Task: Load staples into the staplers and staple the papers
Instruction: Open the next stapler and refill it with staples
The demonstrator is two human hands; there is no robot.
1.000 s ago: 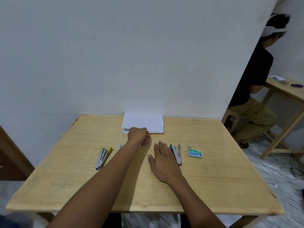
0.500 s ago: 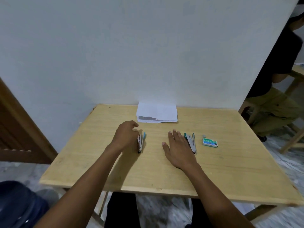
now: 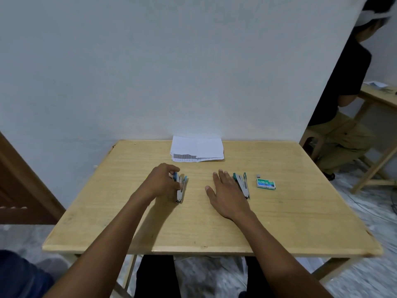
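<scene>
Our left hand (image 3: 163,182) is curled around the far end of a blue-tipped stapler (image 3: 180,188), fingers and thumb pinching it near the blue cap. The stapler's metal body points back toward us, and we cannot tell whether its near end rests on the table (image 3: 279,222) or is just off it. Our right hand (image 3: 227,195) lies palm down on the wood with the fingers straight and the thumb spread to the side. It holds nothing.

Just beside the little-finger edge of that hand lies a second stapler (image 3: 242,185) with green tips, spread open in a narrow V. We cannot say whether the hand touches it. To the right of it, apart from the hand, sits a small green box of staples (image 3: 266,183), and a little grey strip (image 3: 258,175) lies just beyond the box's far left corner.

A stack of papers (image 3: 197,149) lies flat at the far edge of the table, against the pale wall (image 3: 171,72), well apart from both hands.

Off to the right another person (image 3: 343,93) in a black top sits at a second wooden table (image 3: 382,97). A brown door (image 3: 17,190) shows at the left.
</scene>
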